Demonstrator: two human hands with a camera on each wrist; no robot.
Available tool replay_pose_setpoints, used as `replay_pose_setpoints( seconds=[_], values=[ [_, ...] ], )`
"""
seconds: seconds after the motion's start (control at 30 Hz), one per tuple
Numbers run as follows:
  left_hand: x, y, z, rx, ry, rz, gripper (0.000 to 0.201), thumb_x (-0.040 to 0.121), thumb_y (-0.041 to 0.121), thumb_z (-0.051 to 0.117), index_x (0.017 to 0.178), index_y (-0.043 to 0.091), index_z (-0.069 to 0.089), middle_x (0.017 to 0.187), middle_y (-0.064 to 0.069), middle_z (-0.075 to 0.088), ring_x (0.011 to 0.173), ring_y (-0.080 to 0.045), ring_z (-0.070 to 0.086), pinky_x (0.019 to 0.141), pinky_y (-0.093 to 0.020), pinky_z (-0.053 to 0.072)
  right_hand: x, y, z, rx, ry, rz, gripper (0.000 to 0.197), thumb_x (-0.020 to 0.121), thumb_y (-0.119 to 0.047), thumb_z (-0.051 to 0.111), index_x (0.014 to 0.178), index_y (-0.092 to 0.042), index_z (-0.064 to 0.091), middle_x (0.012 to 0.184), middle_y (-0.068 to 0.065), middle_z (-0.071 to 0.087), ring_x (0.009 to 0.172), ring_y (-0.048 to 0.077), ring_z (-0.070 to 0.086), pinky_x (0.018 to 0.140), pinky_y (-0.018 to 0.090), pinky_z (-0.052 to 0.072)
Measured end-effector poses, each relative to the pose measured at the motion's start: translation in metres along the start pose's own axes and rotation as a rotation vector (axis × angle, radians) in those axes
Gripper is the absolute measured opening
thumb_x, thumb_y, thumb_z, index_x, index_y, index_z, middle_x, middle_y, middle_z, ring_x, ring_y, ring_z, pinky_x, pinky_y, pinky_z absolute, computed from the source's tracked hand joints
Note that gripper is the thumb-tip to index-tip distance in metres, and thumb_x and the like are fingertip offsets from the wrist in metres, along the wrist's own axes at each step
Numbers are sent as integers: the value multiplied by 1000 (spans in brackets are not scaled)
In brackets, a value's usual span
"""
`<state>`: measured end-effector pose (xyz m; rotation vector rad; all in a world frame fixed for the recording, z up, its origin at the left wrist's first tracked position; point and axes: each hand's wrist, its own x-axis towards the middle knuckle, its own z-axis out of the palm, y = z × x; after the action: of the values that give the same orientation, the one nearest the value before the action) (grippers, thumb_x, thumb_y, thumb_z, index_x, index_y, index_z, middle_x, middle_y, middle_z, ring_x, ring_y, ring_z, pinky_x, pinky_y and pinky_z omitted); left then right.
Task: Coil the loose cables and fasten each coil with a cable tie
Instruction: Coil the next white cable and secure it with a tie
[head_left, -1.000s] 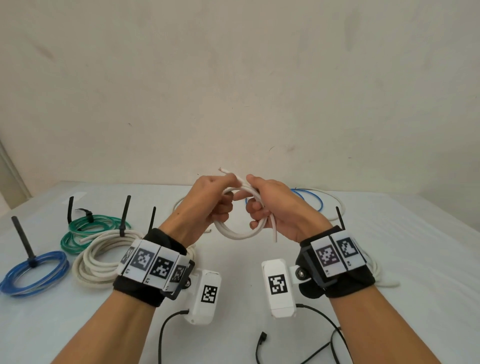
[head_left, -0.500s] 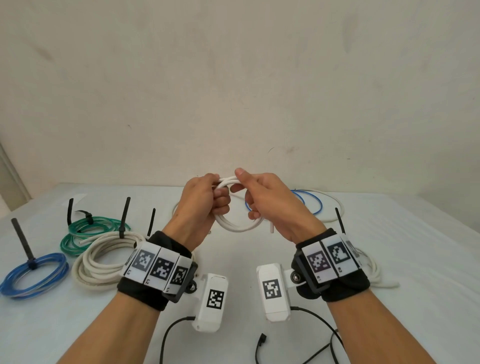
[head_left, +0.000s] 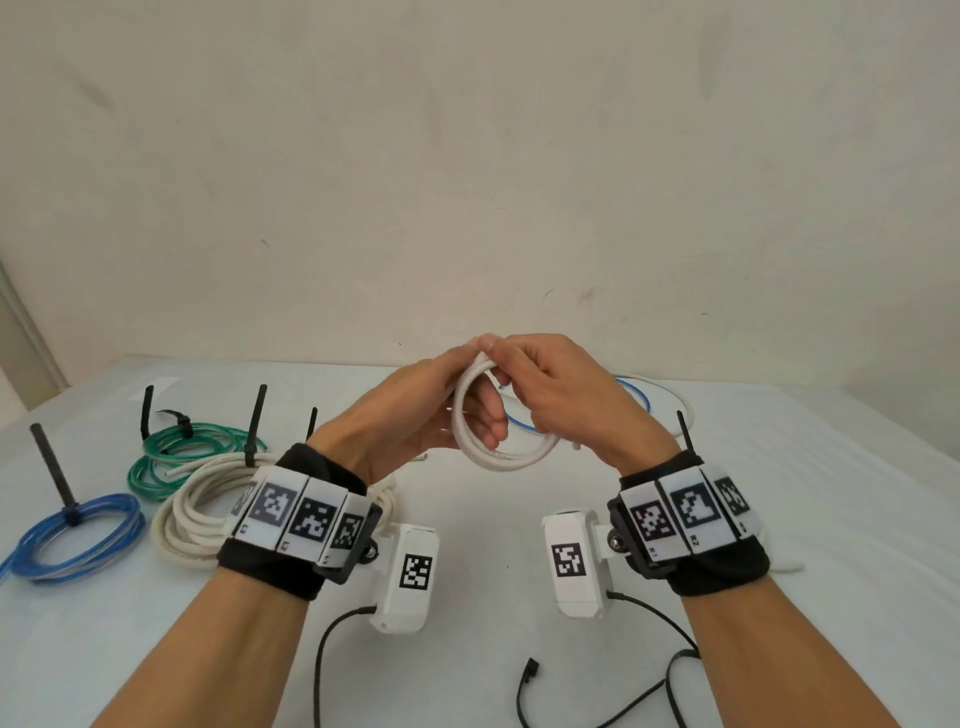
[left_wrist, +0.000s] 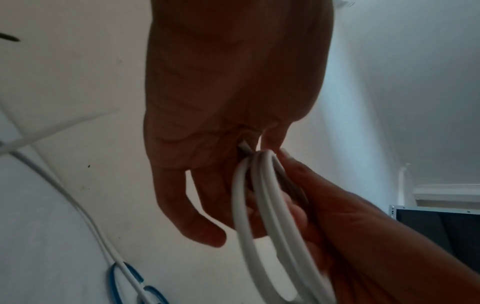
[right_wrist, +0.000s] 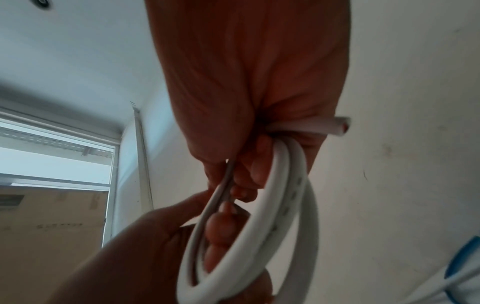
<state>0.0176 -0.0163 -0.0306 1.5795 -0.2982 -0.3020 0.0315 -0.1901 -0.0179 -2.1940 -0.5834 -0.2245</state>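
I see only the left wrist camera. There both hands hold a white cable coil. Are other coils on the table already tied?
Observer: Yes. The head view shows three coils on the left part of the table: a blue coil, a green coil and a thick cream coil, each with a black tie standing up.
Operator: Where is the free end of the white cable?
Observer: The right wrist view shows a cut end sticking out beside the right hand, at the top of the white coil.
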Motion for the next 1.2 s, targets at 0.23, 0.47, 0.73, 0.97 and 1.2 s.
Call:
replay_pose_setpoints(
  seconds=[0.23, 0.47, 0.73, 0.97, 1.2],
  values=[
    [-5, 8, 3, -556, -239, -20, 41, 105, 30, 34, 68, 18, 46, 51, 7, 24, 45, -12, 21, 81, -36, 50, 0, -11, -4, -52, 104, -98, 54, 108, -48, 44, 79, -6, 60, 59, -9, 43, 50, 7, 40, 54, 19, 31],
    [-9, 30, 21, -464, 88, 81, 48, 107, 44, 46, 65, 22, 38, 48, 10, 15, 37, -8, 16, 44, -23, 33, 2, -26, -10, 210, 82, -17, 50, 107, -52, 46, 75, -14, 50, 53, -14, 33, 49, 10, 30, 49, 26, 35],
    [-22, 37, 27, -436, 234, 18, 46, 107, 32, 44, 62, 22, 36, 48, 9, 17, 36, -8, 14, 42, -23, 15, -15, -42, -9, 497, -64, 192, 48, 109, -55, 37, 90, -12, 48, 63, -1, 36, 51, 15, 38, 54, 29, 52],
    [-46, 39, 11, -289, 236, -121, 42, 104, 24, 38, 62, 23, 35, 50, 9, 17, 36, -9, 13, 40, -22, 15, -46, -28, -14, 288, -136, 493, 72, 107, -60, 30, 99, -2, 72, 80, 10, 70, 73, 22, 71, 72, 39, 65],
    [-73, 33, 16, -43, 266, -189, 38, 103, 22, 36, 65, 21, 36, 54, 6, 19, 42, -12, 14, 38, -22, 19, -74, -32, -3, -185, -485, 574, 29, 106, -32, 54, 99, -5, 65, 79, 8, 73, 57, 15, 63, 53, 21, 48]
  ],
)
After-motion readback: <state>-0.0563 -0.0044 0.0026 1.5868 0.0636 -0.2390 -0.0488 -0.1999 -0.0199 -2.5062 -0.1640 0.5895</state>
